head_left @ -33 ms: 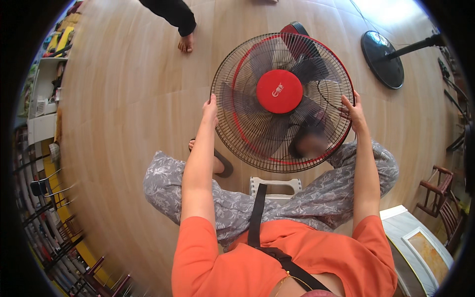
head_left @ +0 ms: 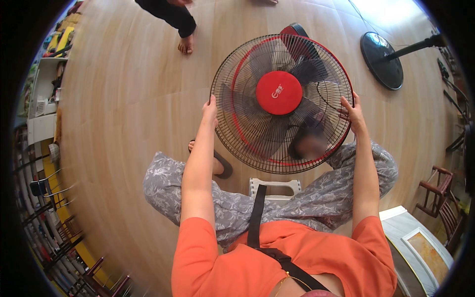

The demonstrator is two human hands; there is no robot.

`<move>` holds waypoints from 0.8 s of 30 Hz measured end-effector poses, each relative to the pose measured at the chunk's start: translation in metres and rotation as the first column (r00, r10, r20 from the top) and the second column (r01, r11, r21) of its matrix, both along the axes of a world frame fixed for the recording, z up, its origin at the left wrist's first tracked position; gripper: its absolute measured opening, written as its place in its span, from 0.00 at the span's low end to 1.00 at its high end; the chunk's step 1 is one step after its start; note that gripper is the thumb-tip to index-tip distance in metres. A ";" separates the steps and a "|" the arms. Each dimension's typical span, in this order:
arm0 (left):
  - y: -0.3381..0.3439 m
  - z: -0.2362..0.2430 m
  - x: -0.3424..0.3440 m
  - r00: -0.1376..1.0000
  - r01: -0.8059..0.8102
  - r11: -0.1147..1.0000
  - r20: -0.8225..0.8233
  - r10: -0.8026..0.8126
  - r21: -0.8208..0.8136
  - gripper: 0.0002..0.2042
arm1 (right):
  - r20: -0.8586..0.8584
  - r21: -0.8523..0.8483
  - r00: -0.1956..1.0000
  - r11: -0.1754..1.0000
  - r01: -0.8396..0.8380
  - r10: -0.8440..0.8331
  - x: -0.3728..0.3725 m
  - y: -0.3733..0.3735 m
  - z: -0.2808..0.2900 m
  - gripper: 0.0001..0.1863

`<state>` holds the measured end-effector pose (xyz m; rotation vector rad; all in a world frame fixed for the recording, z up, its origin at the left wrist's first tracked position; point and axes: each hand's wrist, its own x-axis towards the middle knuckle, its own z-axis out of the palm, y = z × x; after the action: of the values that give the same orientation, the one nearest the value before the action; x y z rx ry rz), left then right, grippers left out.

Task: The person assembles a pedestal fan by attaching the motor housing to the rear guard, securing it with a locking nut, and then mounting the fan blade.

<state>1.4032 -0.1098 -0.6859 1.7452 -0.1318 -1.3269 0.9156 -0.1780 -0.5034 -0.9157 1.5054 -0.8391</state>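
Between my hands is a fan's round black wire grille with a red centre cap. Dark see-through blades and a red ring show through the wires. My left hand is closed on the left rim. On the right rim, my right hand grips with the thumb in front, and its other fingers are partly hidden. The red and black motor housing sticks out behind the far edge. A blurred, dark-edged shape at the grille's lower right is unclear.
A black round stand base with a pole lies on the wood floor at far right. A white stool sits between my legs. Crowded shelving lines the left, and wooden chairs stand right. Another person's bare foot is far left.
Part of the other person's hand has come into view at the top, above their dark trouser leg. My hands keep their hold, and the fan has barely shifted.
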 end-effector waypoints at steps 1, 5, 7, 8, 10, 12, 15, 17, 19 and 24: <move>0.001 0.000 0.004 1.000 -0.002 1.000 0.004 0.002 -0.003 0.29 | 0.006 0.004 1.000 1.000 -0.007 0.007 0.002 0.000 0.001 0.37; 0.003 0.005 0.000 1.000 -0.019 1.000 -0.012 0.019 -0.011 0.30 | 0.011 0.010 1.000 1.000 -0.007 0.007 0.003 0.000 0.001 0.37; -0.002 0.016 -0.019 0.999 -0.012 1.000 -0.039 0.012 -0.001 0.29 | -0.018 0.002 1.000 1.000 0.014 -0.014 -0.008 0.002 -0.001 0.37; -0.001 0.020 -0.018 0.999 -0.022 1.000 -0.038 0.022 0.004 0.29 | -0.014 0.005 1.000 1.000 0.011 -0.010 -0.006 0.002 -0.001 0.37; -0.001 0.017 -0.014 0.999 -0.001 1.000 -0.054 0.001 -0.001 0.29 | -0.011 0.012 1.000 1.000 0.009 -0.009 -0.006 0.003 -0.001 0.37; 0.003 0.008 0.002 0.997 0.007 1.000 -0.078 -0.009 -0.024 0.30 | 0.000 0.029 1.000 1.000 -0.005 0.005 0.001 0.001 -0.001 0.38; 0.002 0.000 0.006 0.996 0.024 1.000 -0.086 -0.025 -0.011 0.30 | -0.014 0.041 1.000 0.999 -0.013 0.014 0.000 0.001 0.001 0.39; 0.000 -0.001 0.003 0.996 0.035 0.999 -0.084 -0.034 0.007 0.30 | -0.028 0.058 1.000 0.998 -0.006 0.007 -0.002 0.002 0.002 0.40; -0.001 0.001 -0.003 0.994 0.046 0.999 -0.095 -0.045 0.003 0.30 | -0.040 0.068 0.999 0.998 -0.013 0.016 -0.007 0.002 0.001 0.40; 0.003 0.008 0.003 0.996 0.028 1.000 -0.089 -0.027 0.001 0.29 | -0.010 0.026 1.000 1.000 -0.008 0.009 0.001 0.001 0.002 0.40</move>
<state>1.4064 -0.1071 -0.6780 1.6885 -0.1041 -1.4230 0.9163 -0.1773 -0.5010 -0.9076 1.5168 -0.8077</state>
